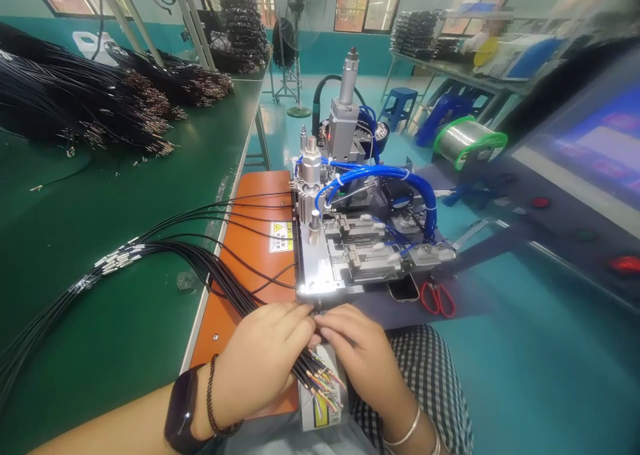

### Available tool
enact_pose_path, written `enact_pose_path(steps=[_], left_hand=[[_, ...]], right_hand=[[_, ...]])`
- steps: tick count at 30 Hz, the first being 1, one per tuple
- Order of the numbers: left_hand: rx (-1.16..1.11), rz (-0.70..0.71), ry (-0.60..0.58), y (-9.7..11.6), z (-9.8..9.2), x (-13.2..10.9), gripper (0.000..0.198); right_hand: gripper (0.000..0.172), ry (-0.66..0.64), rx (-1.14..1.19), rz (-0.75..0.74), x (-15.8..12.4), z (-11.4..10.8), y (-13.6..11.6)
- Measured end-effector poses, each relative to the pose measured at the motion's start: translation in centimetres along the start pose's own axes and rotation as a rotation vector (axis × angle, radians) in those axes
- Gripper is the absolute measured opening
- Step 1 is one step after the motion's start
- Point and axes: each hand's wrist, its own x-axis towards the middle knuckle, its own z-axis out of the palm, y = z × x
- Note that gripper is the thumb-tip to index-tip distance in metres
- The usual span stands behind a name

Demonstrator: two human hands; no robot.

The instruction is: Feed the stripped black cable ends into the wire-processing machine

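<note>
My left hand (pixel 270 355) is closed over a bundle of black cables (pixel 225 278). The stripped ends with thin coloured wires (pixel 323 381) stick out below its fingers. My right hand (pixel 360 355) meets the left fingertips at the front edge of a metal machine (pixel 320 268). Its thumb and fingers are pinched together, and whatever lies between them is hidden. Several single cables run from the tied bundle to the machine's left side. Under the wire ends is a white cylinder with a printed label (pixel 320 420).
An orange board (pixel 255 241) lies between the green table (pixel 165 321) and the machine. Red-handled scissors (pixel 438 299) and a phone (pixel 404 288) lie at its right front. Blue air hoses (pixel 395 173) arch above it. A wire spool (pixel 467 143) and a control panel (pixel 565 215) stand right.
</note>
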Motion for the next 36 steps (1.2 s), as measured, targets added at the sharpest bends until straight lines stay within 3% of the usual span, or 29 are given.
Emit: enact_pose_path(steps=[4, 10, 13, 16, 19, 28, 30, 33, 36], left_hand=[[-0.038, -0.043, -0.014, 0.1, 0.3, -0.1, 0.033], [-0.003, -0.077, -0.203, 0.3, -0.3, 0.0, 0.053], [-0.052, -0.145, -0.244, 0.3, -0.6, 0.2, 0.042], [-0.132, -0.220, -0.225, 0.2, -0.5, 0.3, 0.025], [-0.161, -0.258, -0.194, 0.1, -0.3, 0.4, 0.018], [-0.136, -0.272, -0.209, 0.2, -0.3, 0.2, 0.013], [-0.132, -0.272, -0.199, 0.2, -0.3, 0.1, 0.013], [-0.131, -0.271, -0.183, 0.3, -0.4, 0.1, 0.012], [-0.106, -0.269, -0.190, 0.4, -0.4, 0.3, 0.011]], right_hand=[[0.024, 0.024, 0.035, 0.082, -0.1, 0.2, 0.2], [0.033, 0.167, 0.200, 0.242, -0.8, 1.7, 0.7], [0.025, 0.240, 0.114, 0.260, -0.9, 1.8, 0.7], [0.009, 0.311, -0.080, 0.178, -1.0, 1.4, 0.4], [0.006, 0.353, -0.157, 0.093, -1.0, 1.2, 0.0], [0.012, 0.375, -0.253, -0.034, -1.4, 1.9, 0.0], [0.010, 0.331, -0.281, -0.053, -1.4, 1.9, 0.1], [0.010, 0.150, -0.297, 0.009, -1.4, 1.8, 0.0], [0.008, 0.183, -0.266, 0.114, -1.1, 1.6, -0.2]])
